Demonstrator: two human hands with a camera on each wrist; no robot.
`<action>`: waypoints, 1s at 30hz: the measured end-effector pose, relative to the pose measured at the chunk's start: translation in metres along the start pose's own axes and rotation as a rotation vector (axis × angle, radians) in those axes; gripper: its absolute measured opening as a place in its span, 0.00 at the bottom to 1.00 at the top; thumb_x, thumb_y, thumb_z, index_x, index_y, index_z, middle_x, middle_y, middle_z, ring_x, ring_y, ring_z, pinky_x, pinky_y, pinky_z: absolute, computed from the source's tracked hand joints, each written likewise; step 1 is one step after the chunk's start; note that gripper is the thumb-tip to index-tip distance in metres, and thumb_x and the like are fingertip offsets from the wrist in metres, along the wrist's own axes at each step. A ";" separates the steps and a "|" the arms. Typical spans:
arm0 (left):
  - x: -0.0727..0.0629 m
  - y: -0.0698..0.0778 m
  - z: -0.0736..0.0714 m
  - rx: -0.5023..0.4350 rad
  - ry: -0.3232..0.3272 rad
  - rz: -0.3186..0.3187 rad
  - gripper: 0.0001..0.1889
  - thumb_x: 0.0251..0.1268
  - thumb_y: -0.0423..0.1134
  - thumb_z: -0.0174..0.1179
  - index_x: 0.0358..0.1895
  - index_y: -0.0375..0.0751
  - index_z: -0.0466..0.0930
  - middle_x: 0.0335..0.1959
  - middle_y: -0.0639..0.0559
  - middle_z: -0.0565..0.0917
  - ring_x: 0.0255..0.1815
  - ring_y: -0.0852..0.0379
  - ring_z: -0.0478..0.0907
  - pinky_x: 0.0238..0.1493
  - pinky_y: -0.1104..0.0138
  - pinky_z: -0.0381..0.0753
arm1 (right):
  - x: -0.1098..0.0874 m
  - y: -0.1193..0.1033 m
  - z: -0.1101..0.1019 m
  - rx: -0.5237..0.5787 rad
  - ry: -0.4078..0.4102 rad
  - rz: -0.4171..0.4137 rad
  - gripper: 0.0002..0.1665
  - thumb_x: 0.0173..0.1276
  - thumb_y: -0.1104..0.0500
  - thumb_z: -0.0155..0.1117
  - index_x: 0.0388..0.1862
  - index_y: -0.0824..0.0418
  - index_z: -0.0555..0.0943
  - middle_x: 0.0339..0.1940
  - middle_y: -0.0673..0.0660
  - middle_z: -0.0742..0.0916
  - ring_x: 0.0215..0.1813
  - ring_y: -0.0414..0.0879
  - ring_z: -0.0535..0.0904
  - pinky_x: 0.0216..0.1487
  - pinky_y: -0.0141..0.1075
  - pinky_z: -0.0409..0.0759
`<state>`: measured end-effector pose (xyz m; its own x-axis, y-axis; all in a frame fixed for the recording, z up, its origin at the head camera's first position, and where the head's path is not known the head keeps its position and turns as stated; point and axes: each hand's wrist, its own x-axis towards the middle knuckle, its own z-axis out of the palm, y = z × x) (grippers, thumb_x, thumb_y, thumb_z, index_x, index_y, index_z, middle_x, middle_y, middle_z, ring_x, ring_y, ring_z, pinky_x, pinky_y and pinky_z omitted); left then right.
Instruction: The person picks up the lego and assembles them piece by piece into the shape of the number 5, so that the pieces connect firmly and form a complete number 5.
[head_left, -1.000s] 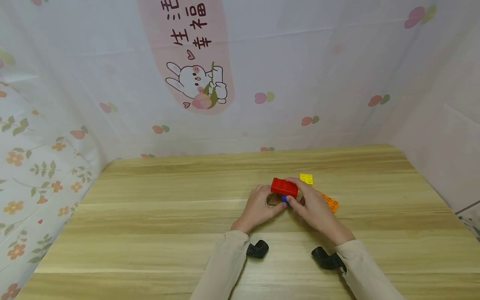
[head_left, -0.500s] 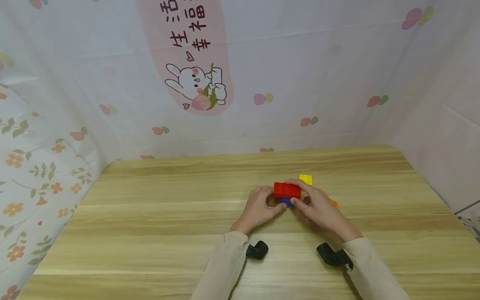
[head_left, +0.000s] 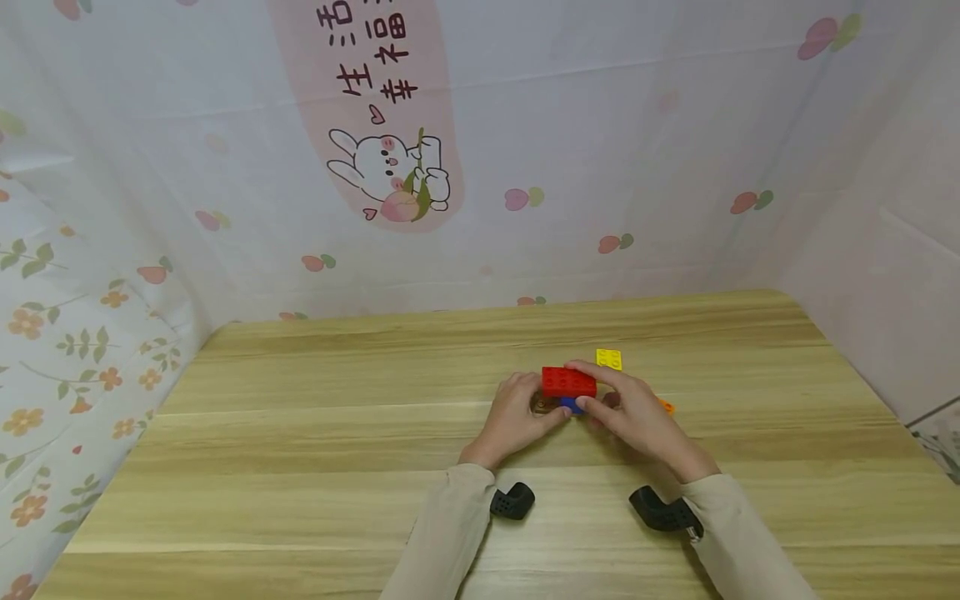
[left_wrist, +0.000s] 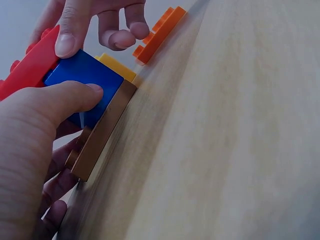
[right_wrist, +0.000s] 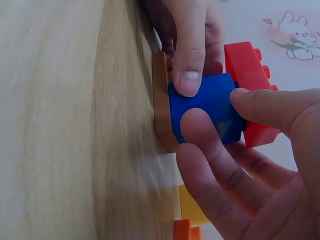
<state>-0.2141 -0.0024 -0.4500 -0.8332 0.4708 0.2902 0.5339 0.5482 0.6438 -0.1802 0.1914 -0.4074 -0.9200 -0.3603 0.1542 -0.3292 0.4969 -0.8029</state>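
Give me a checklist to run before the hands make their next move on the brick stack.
1. Left hand steadying the blue block, thumb on its side: ok.
2. Right hand gripping the red brick: ok.
3. Blue block sitting on the brown brick, no visible gap: ok.
4. Red brick fully seated on the blue block: cannot tell, fingers partly cover the joint.
5. Yellow brick and orange brick apart from the stack: ok.
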 end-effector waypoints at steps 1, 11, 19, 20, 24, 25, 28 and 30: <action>0.000 0.000 0.000 0.002 0.001 0.001 0.18 0.56 0.49 0.64 0.48 0.46 0.80 0.41 0.61 0.82 0.46 0.61 0.70 0.50 0.65 0.66 | 0.000 0.000 0.000 0.006 0.003 0.001 0.30 0.64 0.66 0.61 0.66 0.61 0.68 0.44 0.62 0.81 0.21 0.45 0.78 0.21 0.33 0.74; 0.000 0.000 0.000 -0.012 0.007 0.013 0.18 0.56 0.48 0.65 0.49 0.46 0.80 0.40 0.61 0.82 0.45 0.61 0.70 0.49 0.66 0.67 | 0.000 -0.001 0.003 0.032 0.005 -0.005 0.30 0.64 0.66 0.61 0.66 0.62 0.68 0.51 0.64 0.79 0.22 0.45 0.78 0.19 0.32 0.73; -0.001 0.001 -0.001 -0.009 0.008 0.019 0.18 0.55 0.47 0.65 0.49 0.45 0.80 0.41 0.60 0.82 0.45 0.61 0.71 0.49 0.65 0.67 | 0.001 0.000 0.000 0.037 -0.007 0.028 0.31 0.64 0.64 0.61 0.67 0.59 0.68 0.48 0.62 0.80 0.24 0.47 0.79 0.21 0.33 0.74; -0.001 0.001 -0.001 -0.005 0.010 0.019 0.18 0.55 0.47 0.65 0.48 0.45 0.80 0.41 0.60 0.82 0.45 0.61 0.71 0.49 0.65 0.67 | 0.001 0.000 0.000 0.041 -0.007 0.028 0.31 0.64 0.64 0.61 0.67 0.59 0.68 0.48 0.63 0.80 0.24 0.48 0.79 0.21 0.34 0.74; 0.000 0.001 -0.001 0.002 0.013 0.021 0.18 0.56 0.47 0.65 0.49 0.44 0.80 0.42 0.59 0.82 0.46 0.60 0.71 0.51 0.65 0.67 | 0.000 0.001 -0.003 0.053 -0.009 0.028 0.30 0.64 0.63 0.61 0.66 0.59 0.68 0.48 0.64 0.80 0.24 0.49 0.79 0.21 0.34 0.75; 0.000 0.000 0.000 0.001 0.012 0.019 0.18 0.56 0.47 0.65 0.49 0.44 0.80 0.43 0.58 0.82 0.46 0.60 0.71 0.51 0.64 0.67 | 0.000 0.001 -0.003 0.058 -0.013 0.028 0.30 0.65 0.63 0.61 0.66 0.59 0.68 0.49 0.64 0.79 0.25 0.49 0.80 0.22 0.35 0.76; 0.000 0.000 0.000 0.002 0.011 0.015 0.19 0.56 0.47 0.65 0.49 0.44 0.80 0.43 0.58 0.82 0.47 0.60 0.71 0.51 0.64 0.67 | -0.001 0.002 -0.005 0.082 -0.031 0.043 0.30 0.65 0.61 0.61 0.67 0.58 0.68 0.50 0.65 0.79 0.26 0.49 0.80 0.23 0.36 0.76; 0.000 -0.001 0.000 0.002 0.009 0.013 0.19 0.56 0.47 0.65 0.49 0.44 0.80 0.44 0.57 0.82 0.47 0.59 0.71 0.51 0.64 0.67 | -0.001 0.003 -0.006 0.105 -0.046 0.057 0.30 0.65 0.61 0.61 0.67 0.59 0.68 0.50 0.65 0.79 0.28 0.49 0.80 0.23 0.37 0.76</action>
<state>-0.2142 -0.0028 -0.4505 -0.8276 0.4715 0.3044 0.5446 0.5433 0.6389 -0.1812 0.1976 -0.4064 -0.9252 -0.3705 0.0818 -0.2500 0.4331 -0.8660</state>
